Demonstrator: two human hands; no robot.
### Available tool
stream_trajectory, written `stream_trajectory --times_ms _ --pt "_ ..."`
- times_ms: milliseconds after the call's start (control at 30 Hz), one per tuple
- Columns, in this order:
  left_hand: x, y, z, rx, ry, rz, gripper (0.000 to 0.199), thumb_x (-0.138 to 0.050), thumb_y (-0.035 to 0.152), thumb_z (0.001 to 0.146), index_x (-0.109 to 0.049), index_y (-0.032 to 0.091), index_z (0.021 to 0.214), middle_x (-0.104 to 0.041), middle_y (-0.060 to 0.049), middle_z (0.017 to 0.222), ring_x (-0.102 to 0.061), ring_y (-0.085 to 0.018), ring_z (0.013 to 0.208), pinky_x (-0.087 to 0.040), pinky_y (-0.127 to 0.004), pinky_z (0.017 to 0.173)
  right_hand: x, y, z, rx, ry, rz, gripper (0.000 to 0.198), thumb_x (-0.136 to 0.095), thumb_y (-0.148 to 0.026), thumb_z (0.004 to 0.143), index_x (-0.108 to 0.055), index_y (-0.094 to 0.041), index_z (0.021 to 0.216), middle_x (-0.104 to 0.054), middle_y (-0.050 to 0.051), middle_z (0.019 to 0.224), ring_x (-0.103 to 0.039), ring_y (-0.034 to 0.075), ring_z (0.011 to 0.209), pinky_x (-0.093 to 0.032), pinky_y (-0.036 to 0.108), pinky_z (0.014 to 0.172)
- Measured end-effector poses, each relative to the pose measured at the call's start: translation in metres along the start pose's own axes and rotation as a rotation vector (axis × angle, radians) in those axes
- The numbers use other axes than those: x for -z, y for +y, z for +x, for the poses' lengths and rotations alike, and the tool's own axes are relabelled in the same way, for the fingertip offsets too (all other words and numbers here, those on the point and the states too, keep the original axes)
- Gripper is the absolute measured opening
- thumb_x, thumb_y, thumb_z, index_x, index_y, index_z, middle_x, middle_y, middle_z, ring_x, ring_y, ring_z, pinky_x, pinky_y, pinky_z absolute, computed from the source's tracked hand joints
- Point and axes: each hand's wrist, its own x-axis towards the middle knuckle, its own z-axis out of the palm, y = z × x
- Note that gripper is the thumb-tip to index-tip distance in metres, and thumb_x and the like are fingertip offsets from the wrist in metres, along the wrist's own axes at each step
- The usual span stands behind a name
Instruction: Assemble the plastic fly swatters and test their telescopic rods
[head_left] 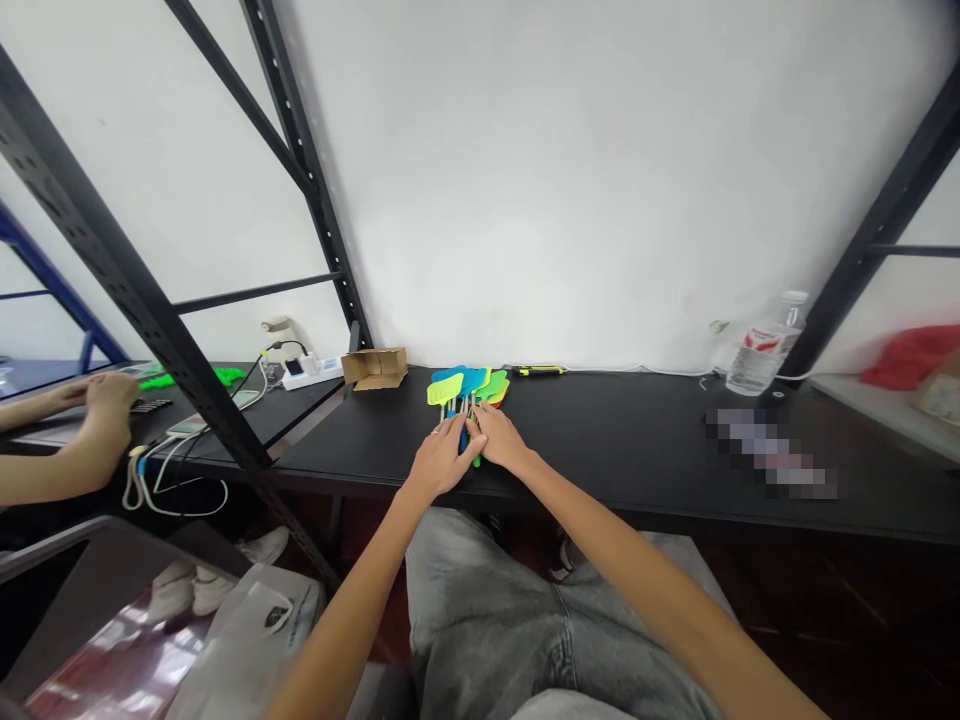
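Several small fly swatters [466,382] with yellow, blue, green and some red heads lie fanned out on the black desk, heads toward the wall. Their thin metal shafts and coloured handles run back toward me. Over the handles on the left side, my left hand [441,455] is closed, a ring on one finger. My right hand [496,438] closes on the bundle from the other side, its thumb beside the left one. Blue and green handle ends show between and below the hands. The fingers hide how many handles each hand holds.
An open cardboard box [375,368] stands left of the swatters. A yellow-black utility knife [538,371] lies by the wall. A plastic bottle [765,345] and a blurred-out item [772,452] are to the right. Beyond the rack post, another person's arms [82,435] rest near a power strip [311,373].
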Motion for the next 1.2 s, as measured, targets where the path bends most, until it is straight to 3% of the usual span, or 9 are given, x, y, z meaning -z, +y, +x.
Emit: stream_trajectory --times_ms 133,233,400,533,700,867,1033,1200 --pt "0.000 0.007 -0.003 -0.005 0.094 0.113 0.053 -0.033 0.056 0.099 -0.061 0.021 0.128 -0.062 -0.010 0.129 -0.058 -0.028 0.116 -0.045 -0.042 0.101 0.010 0.003 -0.009 -0.066 0.069 -0.064 0.039 -0.040 -0.040 0.100 -0.065 -0.018 0.120 -0.063 0.015 0.127 -0.059 0.028 0.116 -0.044 0.037 0.096" --pt "0.000 0.009 -0.004 -0.003 0.139 0.163 0.047 -0.037 0.052 0.099 -0.064 0.023 0.125 -0.062 -0.010 0.126 -0.057 -0.028 0.116 -0.045 -0.043 0.101 0.017 0.004 -0.008 -0.186 0.054 -0.089 0.036 -0.053 -0.044 0.093 -0.067 -0.019 0.114 -0.070 0.014 0.110 -0.064 0.029 0.105 -0.047 0.036 0.086" --pt "-0.003 0.010 -0.005 -0.074 0.070 0.163 0.060 -0.050 0.057 0.092 -0.051 0.023 0.142 -0.046 -0.011 0.151 -0.039 -0.034 0.140 -0.037 -0.048 0.111 0.021 0.001 0.007 -0.217 -0.040 -0.026 0.024 -0.055 -0.037 0.090 -0.072 -0.019 0.087 -0.074 0.012 0.096 -0.068 0.028 0.098 -0.047 0.030 0.078" --pt "-0.008 0.005 -0.004 -0.051 0.048 0.134 0.066 -0.051 0.056 0.092 -0.044 0.018 0.145 -0.052 -0.014 0.146 -0.041 -0.034 0.139 -0.035 -0.050 0.112 0.021 -0.007 0.022 -0.266 -0.094 0.076 0.017 -0.058 -0.027 0.086 -0.070 -0.018 0.078 -0.073 0.011 0.085 -0.070 0.026 0.094 -0.047 0.027 0.074" --pt "-0.010 -0.001 -0.003 -0.064 0.095 0.106 0.058 -0.048 0.054 0.094 -0.050 0.016 0.138 -0.055 -0.015 0.141 -0.045 -0.033 0.135 -0.038 -0.049 0.110 0.015 -0.006 0.036 -0.390 -0.135 0.273 0.008 -0.062 -0.021 0.080 -0.067 -0.017 0.074 -0.069 0.008 0.069 -0.070 0.022 0.074 -0.051 0.027 0.066" --pt "-0.009 -0.001 -0.005 -0.121 0.102 0.090 0.054 -0.045 0.054 0.096 -0.054 0.015 0.132 -0.056 -0.016 0.139 -0.047 -0.031 0.134 -0.037 -0.048 0.113 0.012 0.013 0.035 -0.553 -0.082 0.780 0.007 -0.067 -0.020 0.076 -0.062 -0.016 0.080 -0.065 0.005 0.068 -0.066 0.018 0.058 -0.056 0.027 0.054" --pt "-0.012 0.001 -0.004 -0.180 0.077 0.072 0.043 -0.047 0.040 0.097 -0.053 0.017 0.132 -0.055 -0.014 0.140 -0.047 -0.029 0.135 -0.037 -0.050 0.114 0.029 0.037 0.018 -0.541 -0.051 0.899 0.007 -0.059 -0.022 0.085 -0.056 -0.016 0.088 -0.061 0.002 0.068 -0.062 0.013 0.054 -0.055 0.024 0.051" --pt "-0.012 0.005 0.003 -0.206 0.029 0.062 0.040 -0.046 0.028 0.095 -0.054 0.018 0.132 -0.054 -0.012 0.142 -0.045 -0.026 0.136 -0.031 -0.048 0.119 0.052 0.067 -0.001 -0.470 0.000 0.958 0.015 -0.046 -0.023 0.092 -0.053 -0.018 0.105 -0.056 -0.002 0.067 -0.054 0.010 0.048 -0.043 0.019 0.042"
